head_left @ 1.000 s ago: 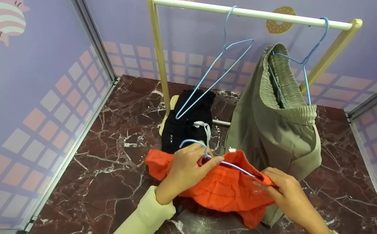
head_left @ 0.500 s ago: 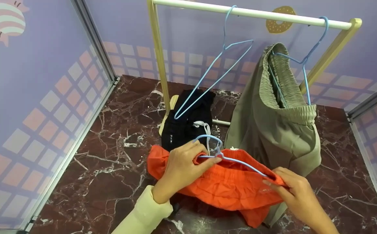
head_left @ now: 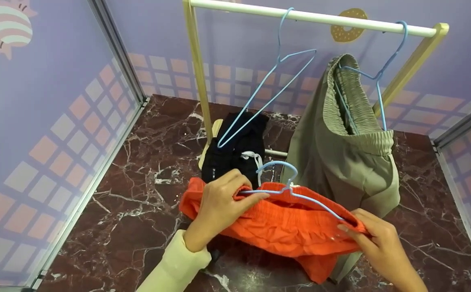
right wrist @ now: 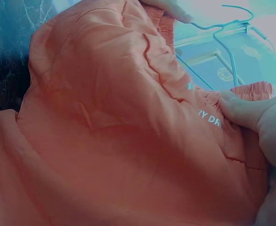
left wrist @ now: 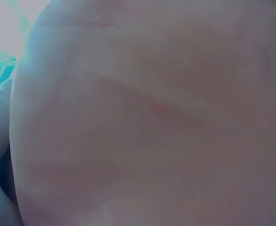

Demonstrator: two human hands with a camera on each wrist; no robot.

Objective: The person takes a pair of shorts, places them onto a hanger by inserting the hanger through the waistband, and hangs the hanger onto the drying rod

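Orange-red elastic-waist shorts point(head_left: 292, 231) hang between my two hands in the head view. Inside their waistband lies a light blue wire hanger point(head_left: 312, 200), its hook standing up above the opening. My left hand point(head_left: 217, 205) grips the left end of the waistband, thumb along the hanger's arm. At the other end my right hand point(head_left: 383, 243) pinches the waistband over the hanger's right tip. White lettering point(right wrist: 209, 117) on the fabric shows beside the right thumb in the right wrist view. A blurred pale surface fills most of the left wrist view.
A clothes rack point(head_left: 312, 18) with a white bar stands ahead. On it hang a bare blue hanger point(head_left: 265, 81) and khaki trousers point(head_left: 340, 162) on another blue hanger. Black clothing point(head_left: 235, 138) with a white drawstring lies low at the rack's left foot. Walls flank both sides.
The waistband has been drawn wider as my right hand moved right and slightly down. The hanger's hook has shifted right and up, away from my left hand, which moved slightly left and up.
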